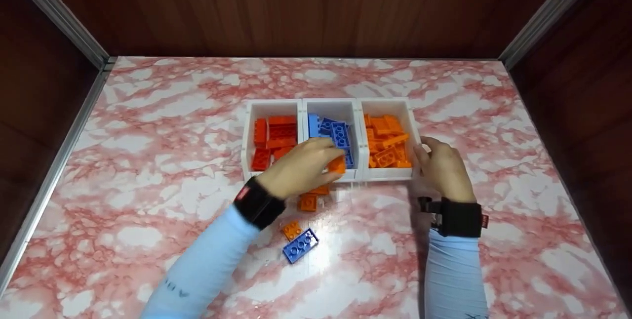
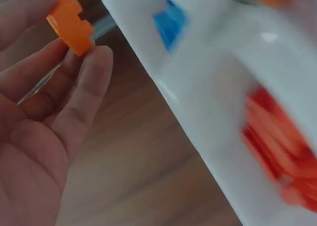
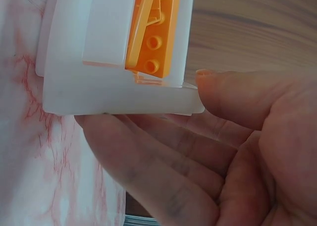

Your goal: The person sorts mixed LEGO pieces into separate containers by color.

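Note:
My left hand (image 1: 303, 168) pinches an orange brick (image 1: 336, 164) between thumb and fingers, over the front of the middle compartment; the brick's studs (image 2: 74, 5) show in the left wrist view. Blue bricks (image 1: 339, 134) lie in that compartment. Against the outer right side of the white three-part box (image 1: 387, 177) rests my right hand (image 1: 447, 168), its fingers fairly straight along the wall and its thumb (image 3: 218, 89) at the rim. The right compartment holds orange bricks (image 1: 387, 153), the left one red bricks (image 1: 281, 129).
In front of the box, loose orange bricks (image 1: 308, 203) lie on the pink marbled table (image 1: 148, 161), partly behind my left wrist. A small orange brick (image 1: 291, 230) touches a blue brick (image 1: 300, 246) nearer to me. Dark wood panels (image 1: 306, 8) enclose the back and sides.

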`<state>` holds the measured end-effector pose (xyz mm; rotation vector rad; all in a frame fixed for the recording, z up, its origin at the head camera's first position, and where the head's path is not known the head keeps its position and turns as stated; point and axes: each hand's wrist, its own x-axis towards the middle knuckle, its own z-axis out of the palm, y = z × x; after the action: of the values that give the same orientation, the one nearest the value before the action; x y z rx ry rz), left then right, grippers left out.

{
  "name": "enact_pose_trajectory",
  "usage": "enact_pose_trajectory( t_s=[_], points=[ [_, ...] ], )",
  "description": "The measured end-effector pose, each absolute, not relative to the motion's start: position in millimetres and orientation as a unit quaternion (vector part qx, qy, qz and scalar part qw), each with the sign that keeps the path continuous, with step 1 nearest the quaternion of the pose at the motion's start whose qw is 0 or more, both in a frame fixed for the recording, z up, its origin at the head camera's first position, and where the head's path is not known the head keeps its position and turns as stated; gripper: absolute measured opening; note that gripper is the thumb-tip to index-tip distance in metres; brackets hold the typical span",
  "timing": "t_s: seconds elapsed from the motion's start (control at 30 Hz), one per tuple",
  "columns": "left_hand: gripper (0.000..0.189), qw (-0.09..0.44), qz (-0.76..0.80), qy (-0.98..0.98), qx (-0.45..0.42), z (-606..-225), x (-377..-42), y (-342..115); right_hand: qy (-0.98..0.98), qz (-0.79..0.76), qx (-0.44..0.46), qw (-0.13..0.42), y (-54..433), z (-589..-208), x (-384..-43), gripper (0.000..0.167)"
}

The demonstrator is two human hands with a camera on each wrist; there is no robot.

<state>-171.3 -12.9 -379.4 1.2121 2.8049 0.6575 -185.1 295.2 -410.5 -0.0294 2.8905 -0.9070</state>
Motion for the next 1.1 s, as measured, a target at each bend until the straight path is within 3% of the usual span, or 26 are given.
enact_pose_trajectory(
  t_s=[0.27,0.53,0.8,1.1],
  points=[
    [0.04,0.048,0.195,0.893,0.403,-365,-219,50,0.953,-0.298,-0.022,0.054,297,-410,-185,0.052],
    [0.031,0.044,0.174,0.895,0.409,-371,-252,83,0.954,-0.296,-0.022,0.035,297,-412,-185,0.05],
    [0.032,0.036,0.143,0.903,0.403,-377,-261,86,0.954,-0.295,-0.016,0.046,295,-413,-187,0.051],
    [0.032,0.029,0.165,0.903,0.395,-371,-248,65,0.952,-0.303,-0.019,0.048,298,-412,-186,0.05]
  ],
)
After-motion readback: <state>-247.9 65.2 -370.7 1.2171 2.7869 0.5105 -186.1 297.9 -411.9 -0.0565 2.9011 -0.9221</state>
